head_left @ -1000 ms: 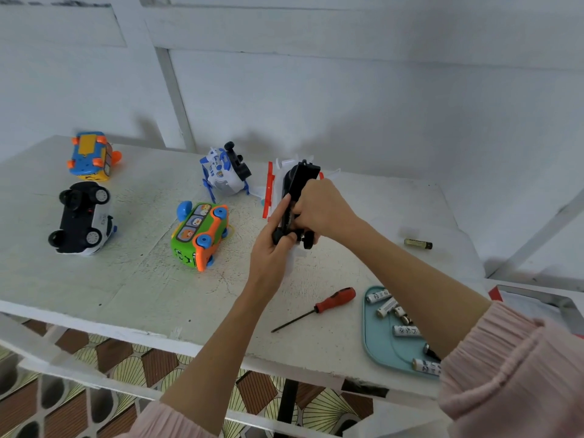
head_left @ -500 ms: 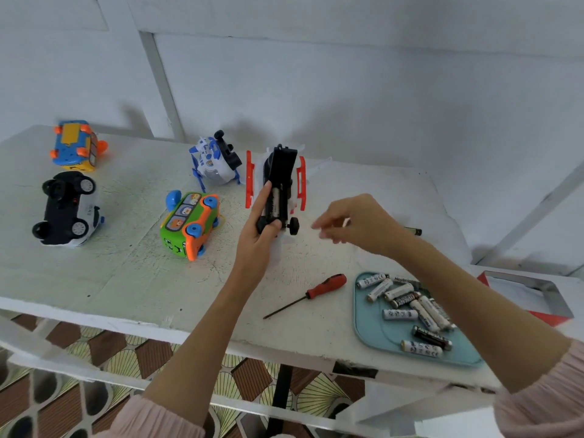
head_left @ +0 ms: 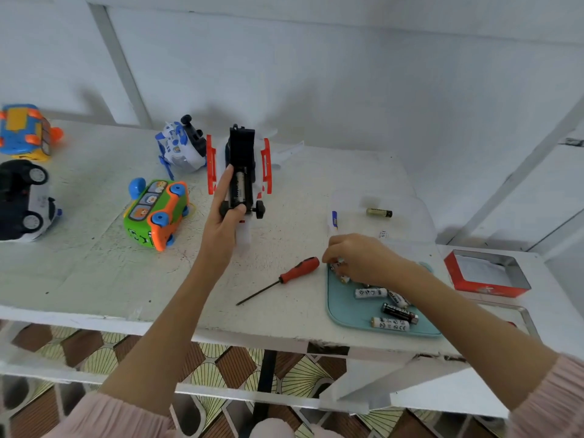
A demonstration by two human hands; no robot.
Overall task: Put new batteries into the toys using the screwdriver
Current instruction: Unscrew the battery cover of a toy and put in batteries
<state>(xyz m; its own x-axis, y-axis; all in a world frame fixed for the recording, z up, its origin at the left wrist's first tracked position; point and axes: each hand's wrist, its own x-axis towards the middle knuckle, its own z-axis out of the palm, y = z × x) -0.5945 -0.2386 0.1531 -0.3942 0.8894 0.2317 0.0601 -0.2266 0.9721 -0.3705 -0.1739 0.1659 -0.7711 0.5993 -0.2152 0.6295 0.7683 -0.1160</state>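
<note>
Right hand [head_left: 360,260] moved from mid-air beside plane down to tray [head_left: 343,308], fingers now curled among batteries [head_left: 387,306] at its far corner; cannot tell whether one is pinched. Left hand [head_left: 222,216] holds plane [head_left: 241,165] upright, underside facing camera, one battery seated in open compartment. Five batteries visible loose on tray, others hidden under hand. One more battery [head_left: 379,212] lies apart on table [head_left: 94,273]. One screwdriver [head_left: 279,280] just left of tray. Four other toys: bus [head_left: 156,213], small plane [head_left: 180,147], black car [head_left: 23,200], blue car [head_left: 27,131].

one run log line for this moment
left hand: holds toy | right hand: at batteries in tray | screwdriver: idle
</note>
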